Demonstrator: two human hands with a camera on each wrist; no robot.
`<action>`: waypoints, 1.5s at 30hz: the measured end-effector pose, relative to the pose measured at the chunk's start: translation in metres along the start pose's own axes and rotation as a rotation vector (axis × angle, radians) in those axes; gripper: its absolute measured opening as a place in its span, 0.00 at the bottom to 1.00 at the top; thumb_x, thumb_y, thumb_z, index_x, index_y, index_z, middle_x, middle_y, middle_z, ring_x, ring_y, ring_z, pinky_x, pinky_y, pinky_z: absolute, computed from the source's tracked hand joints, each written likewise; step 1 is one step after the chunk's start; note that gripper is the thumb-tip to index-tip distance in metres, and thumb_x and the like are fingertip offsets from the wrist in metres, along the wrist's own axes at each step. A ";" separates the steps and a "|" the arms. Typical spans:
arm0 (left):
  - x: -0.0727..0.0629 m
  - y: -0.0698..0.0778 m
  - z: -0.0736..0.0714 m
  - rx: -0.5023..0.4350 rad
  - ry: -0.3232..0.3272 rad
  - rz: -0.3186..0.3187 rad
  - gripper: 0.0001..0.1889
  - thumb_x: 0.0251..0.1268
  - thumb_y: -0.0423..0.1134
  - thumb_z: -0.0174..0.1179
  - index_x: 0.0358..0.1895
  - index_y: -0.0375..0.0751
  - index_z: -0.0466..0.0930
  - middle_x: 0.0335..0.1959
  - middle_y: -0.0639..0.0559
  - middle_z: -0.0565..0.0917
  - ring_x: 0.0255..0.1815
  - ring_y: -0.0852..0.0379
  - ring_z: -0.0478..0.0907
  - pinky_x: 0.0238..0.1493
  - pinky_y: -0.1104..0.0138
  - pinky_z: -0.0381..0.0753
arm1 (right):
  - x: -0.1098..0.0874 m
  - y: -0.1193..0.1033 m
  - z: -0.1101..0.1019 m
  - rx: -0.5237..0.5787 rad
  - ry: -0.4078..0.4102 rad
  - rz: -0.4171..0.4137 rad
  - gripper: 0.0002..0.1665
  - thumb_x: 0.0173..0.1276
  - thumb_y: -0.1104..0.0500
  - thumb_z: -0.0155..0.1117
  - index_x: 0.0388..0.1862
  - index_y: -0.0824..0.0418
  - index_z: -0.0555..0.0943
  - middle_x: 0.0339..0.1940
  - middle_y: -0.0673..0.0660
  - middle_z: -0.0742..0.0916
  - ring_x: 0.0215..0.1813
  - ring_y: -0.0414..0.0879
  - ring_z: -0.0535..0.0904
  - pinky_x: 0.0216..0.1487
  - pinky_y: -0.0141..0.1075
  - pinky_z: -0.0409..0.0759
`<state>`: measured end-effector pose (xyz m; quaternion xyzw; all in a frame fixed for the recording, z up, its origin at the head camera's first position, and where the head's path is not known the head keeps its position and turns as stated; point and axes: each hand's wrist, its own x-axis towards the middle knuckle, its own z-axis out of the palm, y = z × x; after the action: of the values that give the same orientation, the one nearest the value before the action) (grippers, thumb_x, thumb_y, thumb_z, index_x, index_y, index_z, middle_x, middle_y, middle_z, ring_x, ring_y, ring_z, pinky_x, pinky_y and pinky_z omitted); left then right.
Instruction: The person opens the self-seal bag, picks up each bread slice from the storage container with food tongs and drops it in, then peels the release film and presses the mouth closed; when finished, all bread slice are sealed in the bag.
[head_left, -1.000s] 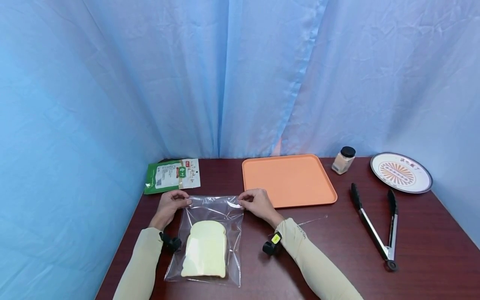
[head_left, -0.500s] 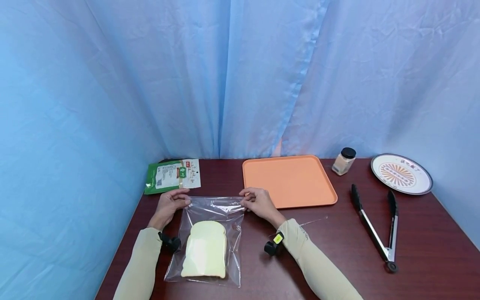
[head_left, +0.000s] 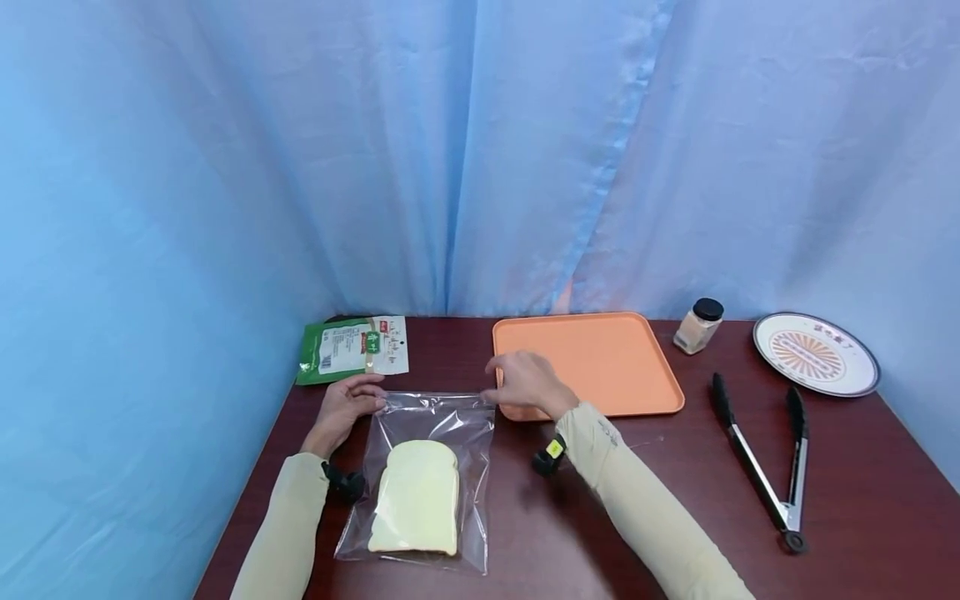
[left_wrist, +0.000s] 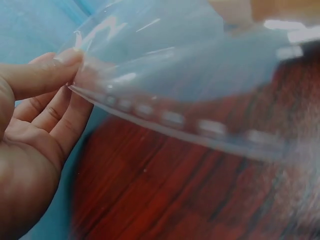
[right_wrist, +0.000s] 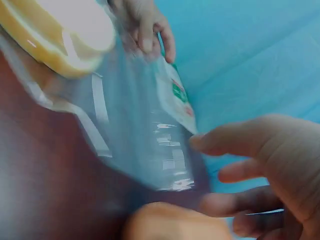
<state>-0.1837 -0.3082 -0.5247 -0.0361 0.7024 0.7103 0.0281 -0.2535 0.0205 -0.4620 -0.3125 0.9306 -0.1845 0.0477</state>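
Note:
A clear plastic bag (head_left: pixel 474 483) lies on the table with a pale, bread-slice-shaped piece (head_left: pixel 416 500) inside it. At the upper left corner my left hand (head_left: pixel 347 412) pinches the bag's mouth; the left wrist view shows thumb and fingertips on the film (left_wrist: pixel 150 55). My right hand (head_left: pixel 528 385) is over the near left part of the orange tray, by the bag's upper right corner. In the right wrist view its fingers are spread, and the thumb tip (right_wrist: pixel 200 142) is right at the bag's edge.
A green and white pouch (head_left: pixel 352 348) lies behind my left hand. The orange tray (head_left: pixel 592 358) is at the back. To the right are a jar with a black lid (head_left: pixel 697 327), a patterned plate (head_left: pixel 855 371) and spread tongs (head_left: pixel 757 471). Blue curtains (head_left: pixel 375 167) enclose the table.
My right hand has loosened its pinch on the bag's right corner and moved up and away, toward the tray. The left hand still holds its corner. The head view has shifted slightly.

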 end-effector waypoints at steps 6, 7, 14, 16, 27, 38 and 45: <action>0.000 -0.003 -0.004 -0.019 -0.006 0.056 0.28 0.61 0.20 0.63 0.64 0.16 0.67 0.33 0.59 0.88 0.33 0.67 0.86 0.39 0.74 0.86 | 0.046 -0.043 -0.005 0.059 -0.104 -0.068 0.26 0.63 0.46 0.70 0.56 0.57 0.85 0.45 0.54 0.90 0.46 0.48 0.85 0.49 0.43 0.83; 0.000 -0.003 -0.004 -0.024 -0.001 0.061 0.27 0.61 0.20 0.63 0.64 0.16 0.68 0.32 0.59 0.88 0.33 0.67 0.86 0.39 0.74 0.86 | 0.052 -0.050 -0.001 0.100 -0.142 -0.093 0.26 0.63 0.48 0.70 0.57 0.58 0.84 0.46 0.55 0.90 0.48 0.48 0.85 0.51 0.43 0.83; 0.000 -0.005 -0.003 -0.018 0.018 0.054 0.26 0.61 0.20 0.63 0.63 0.19 0.70 0.33 0.59 0.87 0.33 0.67 0.85 0.40 0.75 0.86 | 0.079 -0.083 0.037 0.308 -0.267 -0.113 0.26 0.63 0.57 0.70 0.60 0.61 0.81 0.48 0.58 0.90 0.50 0.47 0.86 0.52 0.36 0.84; 0.001 -0.006 -0.002 -0.009 0.015 0.044 0.26 0.61 0.21 0.63 0.63 0.19 0.70 0.33 0.60 0.87 0.33 0.67 0.85 0.40 0.75 0.86 | 0.081 -0.087 0.046 0.345 -0.272 -0.089 0.26 0.62 0.58 0.71 0.60 0.61 0.82 0.46 0.57 0.90 0.46 0.45 0.86 0.47 0.33 0.84; 0.004 -0.005 0.004 -0.046 0.003 0.063 0.26 0.61 0.19 0.63 0.63 0.16 0.69 0.35 0.56 0.88 0.34 0.66 0.86 0.42 0.75 0.86 | 0.086 -0.099 0.064 0.394 -0.209 -0.057 0.23 0.59 0.65 0.71 0.55 0.60 0.84 0.42 0.55 0.89 0.38 0.40 0.81 0.39 0.30 0.79; 0.001 -0.003 0.003 -0.046 0.035 0.062 0.24 0.61 0.18 0.62 0.62 0.18 0.71 0.31 0.59 0.87 0.32 0.66 0.85 0.39 0.74 0.86 | 0.079 -0.078 0.059 0.367 -0.250 -0.087 0.22 0.59 0.67 0.69 0.54 0.59 0.85 0.40 0.54 0.90 0.37 0.40 0.82 0.36 0.28 0.79; 0.004 -0.006 0.003 -0.054 0.017 0.072 0.25 0.61 0.18 0.62 0.62 0.16 0.69 0.31 0.60 0.88 0.32 0.67 0.86 0.39 0.75 0.86 | 0.069 -0.065 0.050 0.339 -0.258 -0.100 0.20 0.60 0.68 0.68 0.52 0.58 0.85 0.35 0.53 0.89 0.34 0.38 0.81 0.36 0.29 0.79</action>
<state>-0.1870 -0.3049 -0.5312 -0.0177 0.6842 0.7291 -0.0044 -0.2623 -0.0843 -0.4821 -0.3669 0.8558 -0.2989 0.2090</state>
